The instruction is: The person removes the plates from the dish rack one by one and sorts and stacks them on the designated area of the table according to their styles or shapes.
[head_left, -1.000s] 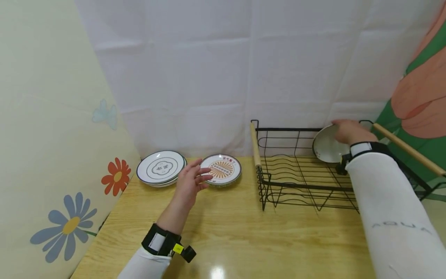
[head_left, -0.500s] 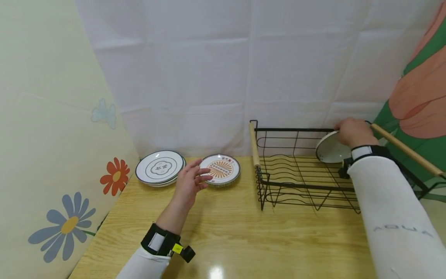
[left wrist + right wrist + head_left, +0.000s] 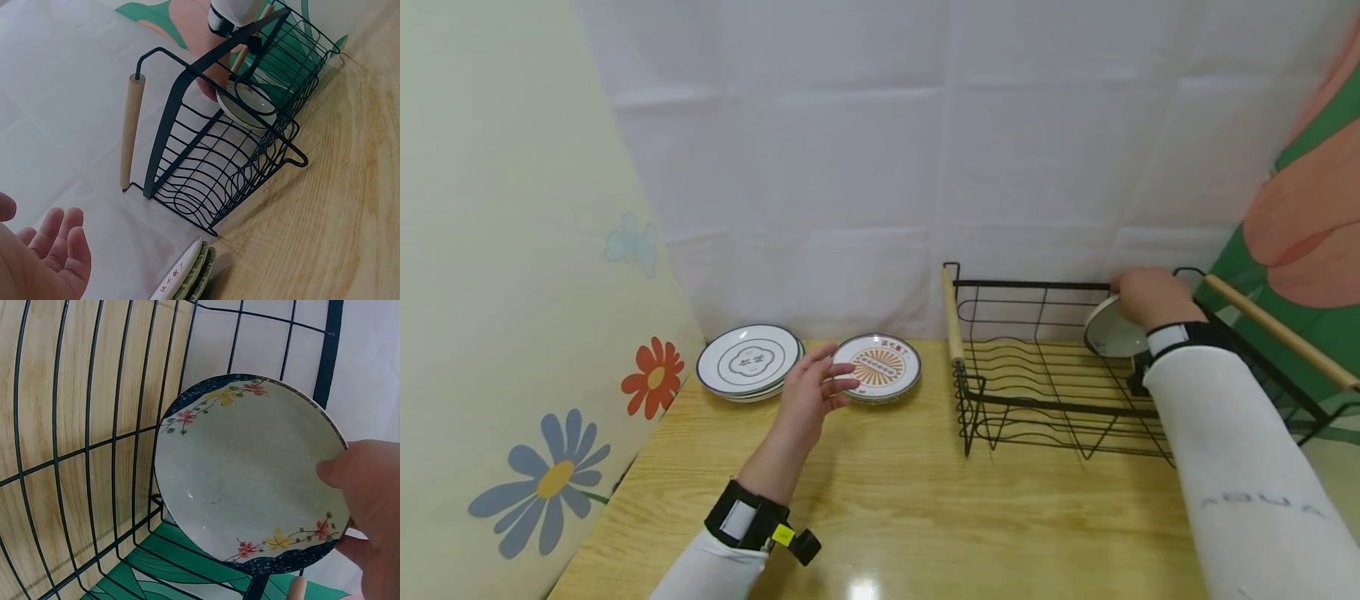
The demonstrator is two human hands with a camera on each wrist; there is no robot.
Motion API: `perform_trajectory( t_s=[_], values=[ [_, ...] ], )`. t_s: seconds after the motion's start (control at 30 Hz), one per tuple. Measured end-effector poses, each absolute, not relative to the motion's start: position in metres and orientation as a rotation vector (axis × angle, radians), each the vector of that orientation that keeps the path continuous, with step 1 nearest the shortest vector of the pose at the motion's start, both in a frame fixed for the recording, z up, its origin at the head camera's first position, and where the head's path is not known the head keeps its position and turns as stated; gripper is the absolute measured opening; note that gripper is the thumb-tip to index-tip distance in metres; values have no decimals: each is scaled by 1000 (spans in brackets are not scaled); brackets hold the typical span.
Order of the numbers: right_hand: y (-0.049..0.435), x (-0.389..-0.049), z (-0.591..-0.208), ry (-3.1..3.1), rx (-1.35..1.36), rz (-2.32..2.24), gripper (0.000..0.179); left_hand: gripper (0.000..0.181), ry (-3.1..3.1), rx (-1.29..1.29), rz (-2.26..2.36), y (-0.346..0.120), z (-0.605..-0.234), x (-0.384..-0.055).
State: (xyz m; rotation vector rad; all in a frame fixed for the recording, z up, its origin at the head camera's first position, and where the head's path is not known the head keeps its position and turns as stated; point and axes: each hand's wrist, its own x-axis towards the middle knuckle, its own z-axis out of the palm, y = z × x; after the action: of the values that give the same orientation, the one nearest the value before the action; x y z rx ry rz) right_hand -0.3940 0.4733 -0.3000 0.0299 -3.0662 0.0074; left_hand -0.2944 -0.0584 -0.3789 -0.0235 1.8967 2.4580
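My right hand (image 3: 1153, 298) pinches the rim of a white plate (image 3: 250, 475) with red and yellow flowers and dark blue edge patches. In the right wrist view the thumb lies on its face and the fingers go behind. The plate stands tilted on edge inside the right part of a black wire dish rack (image 3: 1060, 404), against the rack's wires. My left hand (image 3: 808, 396) holds nothing, its fingers loosely spread and palm turned inward. It hovers in front of two plate stacks: one with a grey emblem (image 3: 748, 360), the other with an orange sunburst (image 3: 876, 367).
The rack has wooden handles, a left one (image 3: 952, 317) and a right one (image 3: 1281, 329). It stands on a wooden table (image 3: 940, 508), close to a white cloth backdrop (image 3: 820, 167). Flower-patterned walls border both sides.
The right hand, still gripping the plate, has turned it slightly and settled it a little farther right and lower in the rack. The left hand has stayed in place.
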Motion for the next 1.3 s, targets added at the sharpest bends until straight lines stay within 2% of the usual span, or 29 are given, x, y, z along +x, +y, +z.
perform_trajectory(
  t_s=[0.3,0.7,1.1,1.3],
  values=[
    [478,-391,-306,-2948,5,-42,22,40,1887,-29,2469,-55,-376,-295],
    [492,-378,-300,-2879,-102,82,25,39,1879,-18,2469,-51,-376,-297],
    [484,-367,-238,-2929,-116,237,49,38,1876,-11,2489,-57,-376,-301],
    [480,-367,-216,-2914,-177,461,61,38,1870,-9,2486,-59,-375,-303]
  ],
)
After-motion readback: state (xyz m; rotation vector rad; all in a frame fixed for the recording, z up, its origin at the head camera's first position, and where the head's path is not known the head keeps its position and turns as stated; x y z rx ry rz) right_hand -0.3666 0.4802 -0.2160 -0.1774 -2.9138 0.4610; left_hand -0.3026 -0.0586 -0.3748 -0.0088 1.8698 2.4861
